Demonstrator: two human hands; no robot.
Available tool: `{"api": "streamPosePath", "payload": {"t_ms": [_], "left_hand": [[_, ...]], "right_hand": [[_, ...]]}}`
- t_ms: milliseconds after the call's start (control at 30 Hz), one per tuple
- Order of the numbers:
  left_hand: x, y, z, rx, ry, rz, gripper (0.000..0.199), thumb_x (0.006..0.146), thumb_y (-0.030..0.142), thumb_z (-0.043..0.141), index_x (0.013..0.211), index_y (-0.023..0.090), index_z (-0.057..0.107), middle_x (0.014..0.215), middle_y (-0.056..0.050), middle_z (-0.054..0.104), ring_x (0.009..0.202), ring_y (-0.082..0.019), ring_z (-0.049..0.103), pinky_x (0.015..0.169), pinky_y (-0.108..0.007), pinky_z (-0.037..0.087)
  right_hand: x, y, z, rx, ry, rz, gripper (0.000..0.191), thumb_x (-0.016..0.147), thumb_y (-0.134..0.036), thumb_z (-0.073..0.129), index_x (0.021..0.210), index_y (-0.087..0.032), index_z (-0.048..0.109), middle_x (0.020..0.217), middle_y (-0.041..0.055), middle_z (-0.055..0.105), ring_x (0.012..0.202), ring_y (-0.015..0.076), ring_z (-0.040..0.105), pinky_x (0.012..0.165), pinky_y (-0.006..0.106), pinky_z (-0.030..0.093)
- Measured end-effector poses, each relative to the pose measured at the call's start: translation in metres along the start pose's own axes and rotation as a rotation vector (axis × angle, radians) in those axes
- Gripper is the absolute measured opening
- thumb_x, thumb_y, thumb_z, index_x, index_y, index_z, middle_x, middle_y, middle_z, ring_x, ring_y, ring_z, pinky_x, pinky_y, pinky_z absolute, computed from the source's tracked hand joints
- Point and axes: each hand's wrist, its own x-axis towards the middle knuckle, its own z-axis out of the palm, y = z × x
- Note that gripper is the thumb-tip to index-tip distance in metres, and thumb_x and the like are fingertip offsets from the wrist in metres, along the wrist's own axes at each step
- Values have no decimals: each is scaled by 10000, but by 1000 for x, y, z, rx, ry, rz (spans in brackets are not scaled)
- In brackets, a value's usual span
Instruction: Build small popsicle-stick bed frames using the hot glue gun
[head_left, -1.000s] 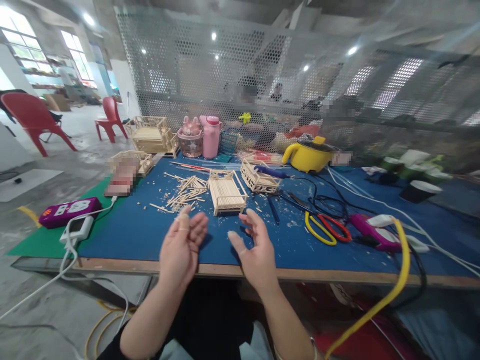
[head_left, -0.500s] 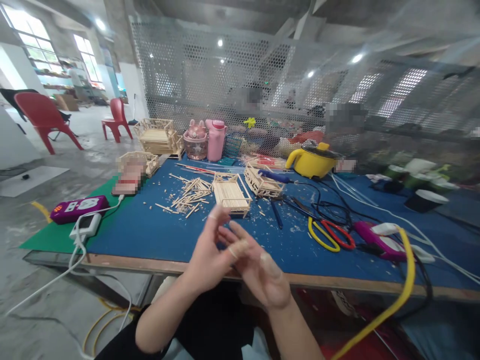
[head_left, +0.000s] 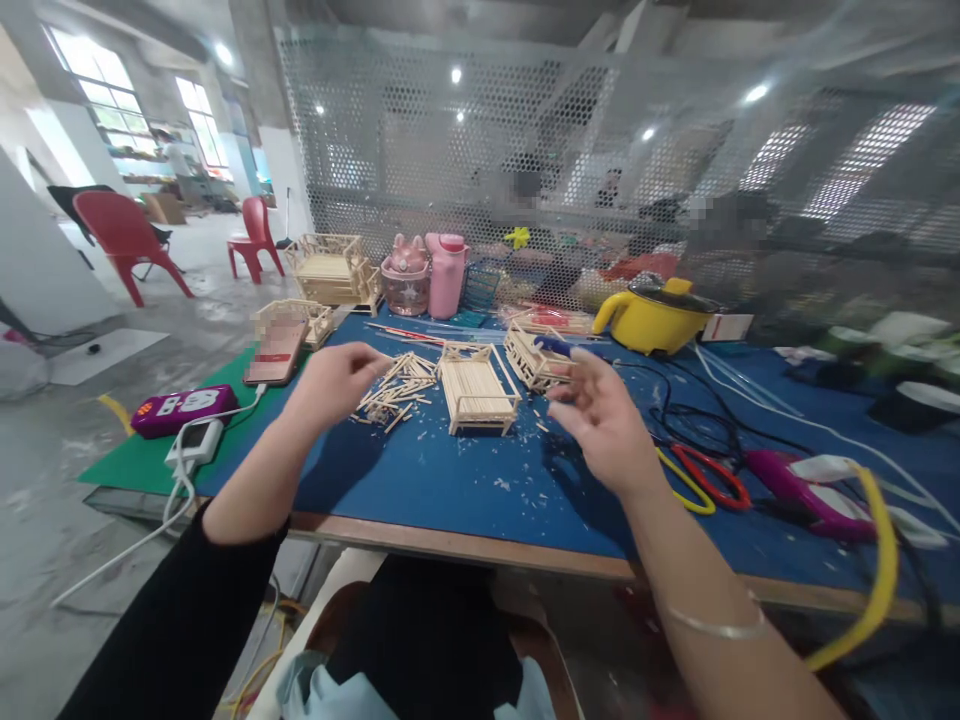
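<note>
My left hand [head_left: 337, 388] is at the left edge of a loose pile of short wooden sticks [head_left: 405, 392]. Its thumb and fingertips are pinched together; whatever is between them is too small to make out. My right hand [head_left: 611, 425] hovers by a small stick-built frame [head_left: 531, 358], fingers half curled and thumb apart, with nothing visible in it. Just beyond its fingertips, a corded tool with a blue handle [head_left: 553, 345] lies across that frame. Between my hands stands a miniature bed made of sticks [head_left: 480, 390], upright on the blue mat [head_left: 457, 490].
Scissors with red and yellow handles [head_left: 712, 475] and a purple power strip [head_left: 810, 490] lie to the right among cables. Behind stand a yellow pot [head_left: 656, 320], a pink bottle [head_left: 448, 280] and a larger stick model [head_left: 334, 270]. A phone [head_left: 277, 350] is at left.
My hands were together in front of the miniature bed and have moved apart: left to the stick pile, right toward the blue-handled tool. The view has shifted slightly.
</note>
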Motion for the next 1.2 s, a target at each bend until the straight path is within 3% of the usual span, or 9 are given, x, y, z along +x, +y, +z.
{"api": "streamPosePath", "payload": {"t_ms": [67,167,300,433,633,767,967,1100,1200], "left_hand": [[19,2,9,69,-205,80,156,741,323,641,714,200,734,716,-40,710,686,-174,598,629,-250,395],[40,3,32,103,-350,182,139,706,223,654,783,249,767,801,-23,745,753,-176,631,691,-241,414],[52,-2,58,174,-460,242,130,717,207,641,728,248,764,752,-29,737,736,-173,631,701,-238,420],[55,-5,67,271,-476,255,166,760,233,585,743,217,749,777,-60,717,752,-190,614,686,-257,411],[46,3,70,387,-444,258,245,833,291,504,829,208,735,909,-106,664,810,-228,604,676,-295,410],[43,4,78,396,-405,266,222,837,215,481,794,187,698,896,-101,650,849,-220,595,735,-302,424],[42,3,67,336,-134,145,266,898,182,346,941,166,608,910,-104,651,839,-222,580,725,-315,430],[38,2,53,148,18,88,328,887,263,453,1186,180,557,901,-57,679,818,-213,609,717,-296,442],[34,1,53,97,21,188,377,895,250,439,1234,157,576,959,-76,691,923,-230,624,800,-314,459]], "right_hand": [[33,7,3,-144,-76,-66,453,730,-252,667,1172,-233,571,1050,55,644,800,146,599,716,315,510],[54,14,8,-387,-156,-173,213,812,-289,591,986,-190,661,893,49,683,766,162,610,715,331,500],[45,22,11,-500,-108,-321,182,863,-315,569,946,-198,681,838,35,705,764,172,631,726,331,500],[31,25,10,-498,-19,-316,183,886,-313,556,964,-208,684,899,42,721,829,183,657,759,332,509],[26,22,16,-480,-7,-277,183,894,-324,542,926,-218,689,876,30,722,831,184,662,760,334,512],[25,20,17,-439,15,-247,232,916,-362,515,893,-207,687,761,16,681,672,138,615,647,286,481],[25,2,-17,-412,360,-254,390,947,-456,423,769,-209,667,581,-11,542,501,106,483,507,258,388],[11,4,-55,-933,145,-47,333,848,-469,558,656,-209,634,559,-6,579,531,137,527,554,280,393],[-1,18,-80,-1248,-18,193,308,862,-461,513,829,-203,679,801,52,706,732,213,636,646,311,441]]}}
